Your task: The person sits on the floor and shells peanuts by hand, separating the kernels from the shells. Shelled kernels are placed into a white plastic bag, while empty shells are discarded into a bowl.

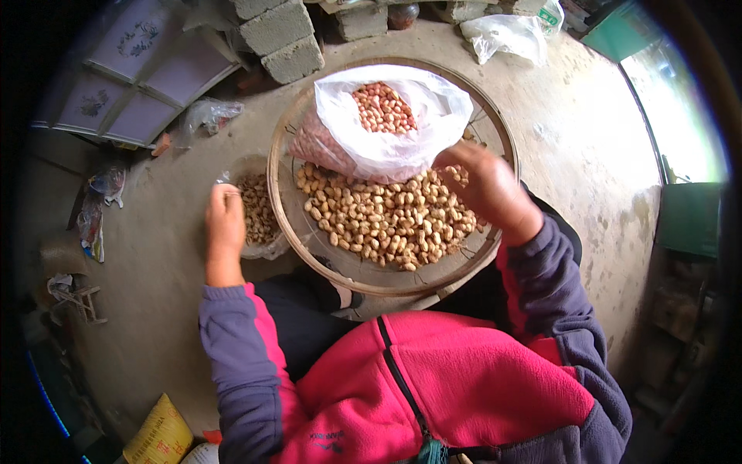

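Unshelled peanuts (377, 217) are spread across a round, shallow tray (277, 191) with a raised rim. On the tray's far side stands an open white plastic bag (339, 98), with shelled reddish peanut kernels (382, 107) inside. My right hand (493, 185), slightly blurred, is over the tray's right side by the bag, its fingers bent. To the left of the tray, my left hand (225, 223) is curled at the outer edge of a clear plastic bag (272, 249) of peanut shells (258, 209). Whether either hand holds anything is hidden.
Concrete blocks (290, 43) stand beyond the tray, beside a cabinet with flowered panels (136, 75). Plastic bags (507, 35) lie on the concrete floor (585, 127) at the far right. A small stool (84, 301) is at far left, and a yellow sack (159, 435) at lower left.
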Motion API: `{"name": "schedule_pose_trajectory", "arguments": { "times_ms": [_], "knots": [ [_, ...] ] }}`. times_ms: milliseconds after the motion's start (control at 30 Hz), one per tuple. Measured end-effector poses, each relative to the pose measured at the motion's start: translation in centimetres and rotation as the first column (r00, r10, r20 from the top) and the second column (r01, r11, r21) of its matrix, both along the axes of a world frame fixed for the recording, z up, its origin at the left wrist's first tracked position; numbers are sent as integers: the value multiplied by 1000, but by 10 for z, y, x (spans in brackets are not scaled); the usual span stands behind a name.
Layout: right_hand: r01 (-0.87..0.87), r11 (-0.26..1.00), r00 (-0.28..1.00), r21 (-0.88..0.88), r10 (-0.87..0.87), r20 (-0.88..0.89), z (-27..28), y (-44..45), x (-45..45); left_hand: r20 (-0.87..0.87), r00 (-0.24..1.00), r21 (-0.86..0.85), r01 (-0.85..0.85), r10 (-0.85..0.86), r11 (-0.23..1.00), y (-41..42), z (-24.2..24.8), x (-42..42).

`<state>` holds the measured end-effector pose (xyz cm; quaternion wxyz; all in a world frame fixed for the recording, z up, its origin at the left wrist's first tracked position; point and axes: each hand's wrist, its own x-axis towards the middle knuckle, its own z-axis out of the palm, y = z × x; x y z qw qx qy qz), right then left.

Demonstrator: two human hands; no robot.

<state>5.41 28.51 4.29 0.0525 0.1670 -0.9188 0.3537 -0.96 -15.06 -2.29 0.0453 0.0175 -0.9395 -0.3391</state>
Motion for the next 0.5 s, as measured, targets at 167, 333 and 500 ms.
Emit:
{"name": "schedule_pose_trajectory", "arguments": {
  "times_ms": [167,333,500],
  "knots": [
    [155,936,974,315,-198,109,-20,53,3,-32,990,-372,-142,140,917,15,9,2],
    [-127,639,908,759,-234,348,-57,43,17,-147,946,-58,284,-290,957,81,35,12],
    [-161,447,986,880,37,162,-74,4,32,-197,844,-35,502,-498,864,117,31,14]
  ]
}}
